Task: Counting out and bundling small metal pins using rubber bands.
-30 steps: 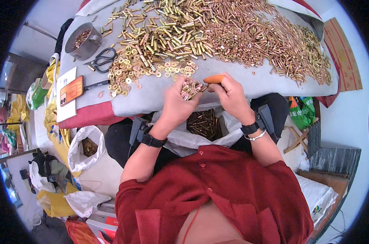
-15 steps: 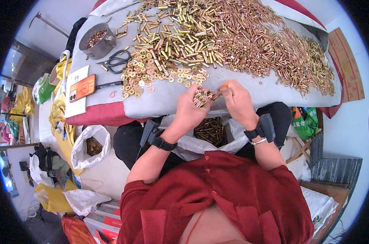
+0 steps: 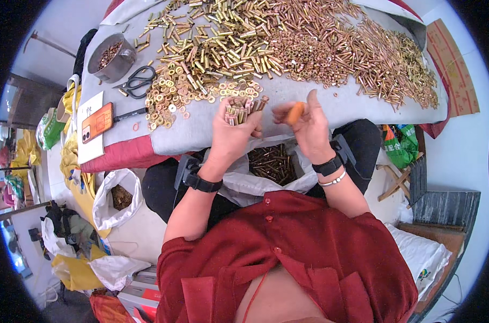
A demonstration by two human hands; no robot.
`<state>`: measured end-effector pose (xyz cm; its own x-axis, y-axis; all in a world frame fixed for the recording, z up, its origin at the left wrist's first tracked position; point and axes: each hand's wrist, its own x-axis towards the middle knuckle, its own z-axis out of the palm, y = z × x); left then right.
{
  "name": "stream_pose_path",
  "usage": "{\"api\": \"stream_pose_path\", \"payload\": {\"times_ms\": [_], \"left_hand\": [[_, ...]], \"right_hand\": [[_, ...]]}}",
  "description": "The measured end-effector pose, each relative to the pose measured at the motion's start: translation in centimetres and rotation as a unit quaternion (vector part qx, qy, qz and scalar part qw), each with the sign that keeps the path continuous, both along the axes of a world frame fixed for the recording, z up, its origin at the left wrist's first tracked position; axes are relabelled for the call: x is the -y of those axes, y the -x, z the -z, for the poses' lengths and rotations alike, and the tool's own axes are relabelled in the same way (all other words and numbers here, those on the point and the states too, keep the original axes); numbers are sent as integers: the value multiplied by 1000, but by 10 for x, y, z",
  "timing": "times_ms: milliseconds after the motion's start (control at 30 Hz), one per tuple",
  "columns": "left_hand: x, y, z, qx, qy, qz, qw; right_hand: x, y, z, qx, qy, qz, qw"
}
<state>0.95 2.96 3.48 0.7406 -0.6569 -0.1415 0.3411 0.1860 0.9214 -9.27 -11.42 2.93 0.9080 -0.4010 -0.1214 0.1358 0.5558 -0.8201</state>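
Note:
My left hand point(image 3: 231, 132) is closed around a bunch of small metal bolts point(image 3: 241, 114), their ends poking up above the fingers. Beside it, my right hand point(image 3: 310, 129) is open, thumb raised and fingers apart, with an orange finger cover point(image 3: 295, 113) on one finger. Its fingertips are slightly blurred, and I see nothing held there. Both hands hover at the table's near edge, over a white sack point(image 3: 241, 180) of dark bolts point(image 3: 271, 166) between my knees. Just beyond lie loose brass-coloured washers point(image 3: 169, 97), metal sleeves point(image 3: 217, 51), and a heap of nuts point(image 3: 309, 59).
More thin bolts point(image 3: 387, 64) cover the table's right side. At the left are a metal pot point(image 3: 112, 58) of small parts, black-handled scissors point(image 3: 139, 81), a black pen point(image 3: 131, 114) and an orange phone point(image 3: 98, 123). Another white sack point(image 3: 118, 199) stands on the floor.
My right hand has come away from the bunch in my left hand, and its fingers have spread. The left hand has turned more upright, still gripping the bolts. The whole view has shifted slightly.

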Motion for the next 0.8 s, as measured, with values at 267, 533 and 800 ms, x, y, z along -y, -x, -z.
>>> {"api": "stream_pose_path", "payload": {"times_ms": [267, 533, 800], "left_hand": [[1, 1, -7, 16, -4, 9, 1000], [-4, -2, -6, 13, -50, 47, 998], [1, 12, 7, 83, -216, 226, 946]], "right_hand": [[2, -1, 7, -45, 4, 29, 999], [32, 6, -4, -167, 182, -32, 968], [79, -50, 19, -117, 839, 249, 470]]}}
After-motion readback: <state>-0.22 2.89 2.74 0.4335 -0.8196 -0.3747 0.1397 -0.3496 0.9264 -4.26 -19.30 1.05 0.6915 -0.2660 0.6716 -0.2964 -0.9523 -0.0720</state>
